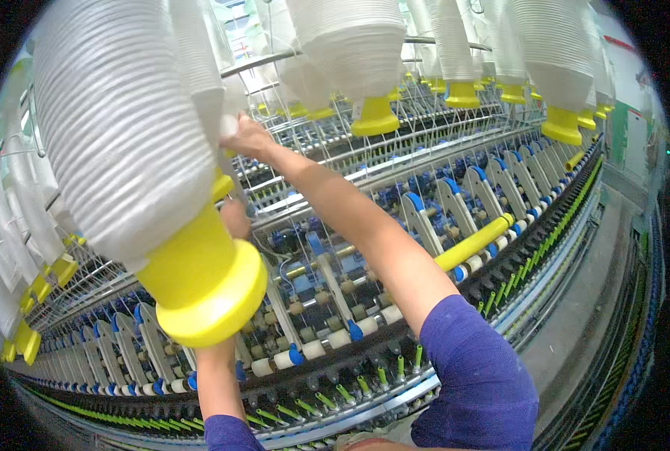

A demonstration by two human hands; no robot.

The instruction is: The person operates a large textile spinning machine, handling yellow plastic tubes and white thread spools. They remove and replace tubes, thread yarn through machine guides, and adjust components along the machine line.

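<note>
A large white roving bobbin [117, 128] with a yellow base [211, 278] hangs close in front on the left and covers much of my left arm. Past its edge shows part of my left hand [235, 218], just below the yellow end [222, 184] of another bobbin; its fingers are mostly hidden. My right arm stretches up and across to the left. My right hand [248, 140] is closed at a pale white piece [229, 126], beside the white bobbin behind the near one; what exactly it grips is unclear.
More white bobbins [342, 45] hang overhead from a metal rail [264, 62]. Below runs a spinning frame with grey, blue-tipped arms [421, 222], white rollers [282, 359] and green spindles [363, 385]. A yellow tube [474, 242] lies across it. A grey aisle floor [575, 301] is at right.
</note>
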